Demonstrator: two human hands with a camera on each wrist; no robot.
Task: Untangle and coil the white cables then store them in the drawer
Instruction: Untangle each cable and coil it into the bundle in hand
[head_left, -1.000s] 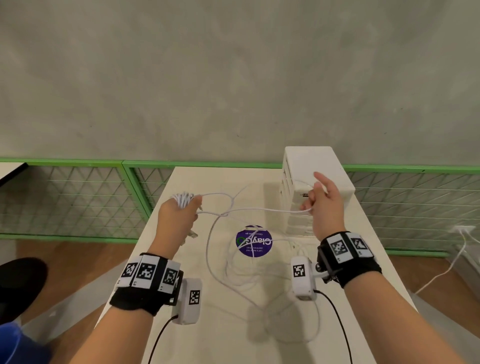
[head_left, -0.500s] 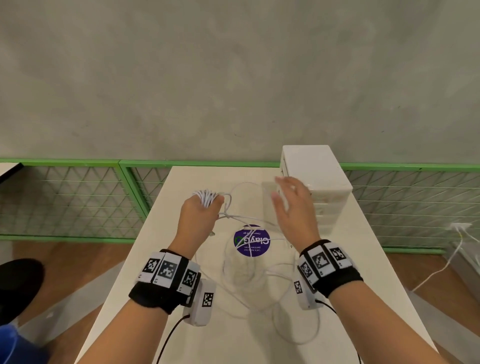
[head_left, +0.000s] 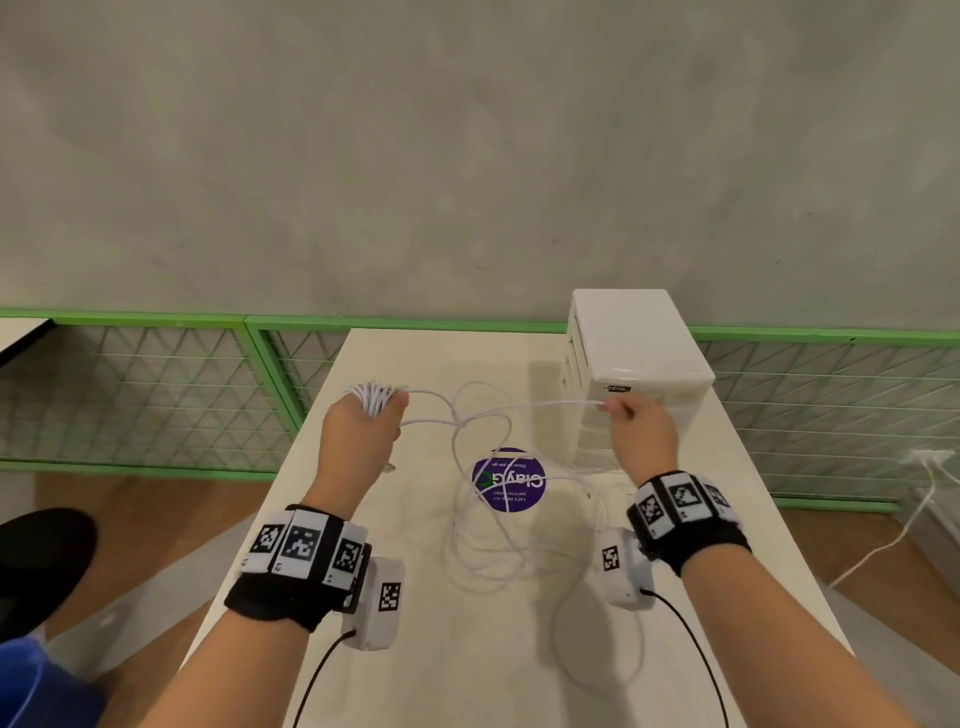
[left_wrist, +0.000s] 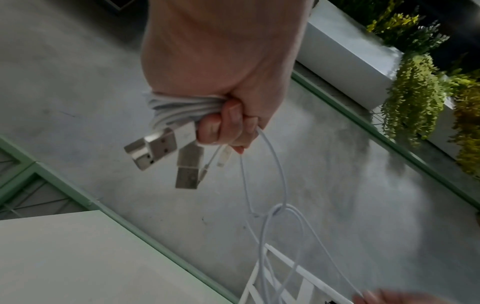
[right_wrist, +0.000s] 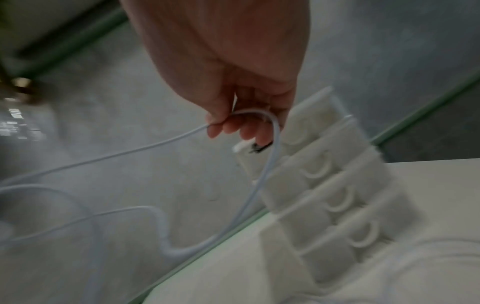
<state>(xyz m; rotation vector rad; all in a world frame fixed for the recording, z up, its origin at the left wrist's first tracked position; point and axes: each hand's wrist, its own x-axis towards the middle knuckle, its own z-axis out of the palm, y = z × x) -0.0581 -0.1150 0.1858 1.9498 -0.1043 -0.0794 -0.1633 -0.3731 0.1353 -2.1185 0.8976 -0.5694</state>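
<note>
My left hand (head_left: 363, 431) (left_wrist: 226, 125) grips a coiled bundle of white cable (head_left: 375, 399) (left_wrist: 176, 111) above the table's left side. Two USB plugs (left_wrist: 155, 150) and a thin connector hang below its fingers. From the bundle a white cable strand (head_left: 519, 408) runs right to my right hand (head_left: 631, 421) (right_wrist: 241, 127), which pinches it in front of the white drawer unit (head_left: 639, 353) (right_wrist: 324, 185). The rest of the cable lies in loose tangled loops (head_left: 488, 530) on the table between my wrists. All drawers look shut.
A purple round sticker (head_left: 509, 480) sits on the white table (head_left: 415, 649) under the loops. A green wire fence (head_left: 156, 395) runs behind the table against a grey wall. Another white cord (head_left: 893, 535) trails on the floor at the right.
My right hand, open near the coil half a second ago, has moved right and now pinches the strand, pulling it taut. My left hand with the coil shifted slightly left.
</note>
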